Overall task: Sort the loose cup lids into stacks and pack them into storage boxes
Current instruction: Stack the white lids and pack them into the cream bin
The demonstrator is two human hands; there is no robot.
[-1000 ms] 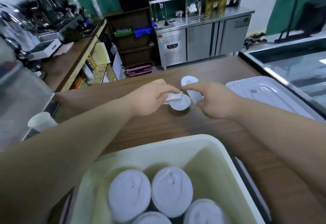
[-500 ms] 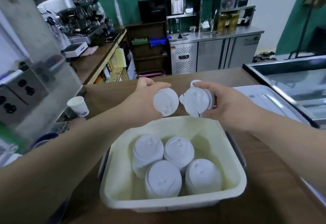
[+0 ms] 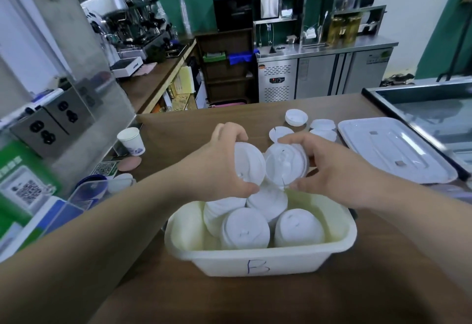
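I saw the box (image 3: 260,260) marked B holding four lid stacks (image 3: 245,229). Above its far rim my left hand (image 3: 219,170) gripped one lid (image 3: 249,164); my right hand (image 3: 329,170) curled round a short stack (image 3: 284,164).

Lid stacks (image 3: 245,229) stand in box (image 3: 258,260); loose lids (image 3: 306,126) behind.
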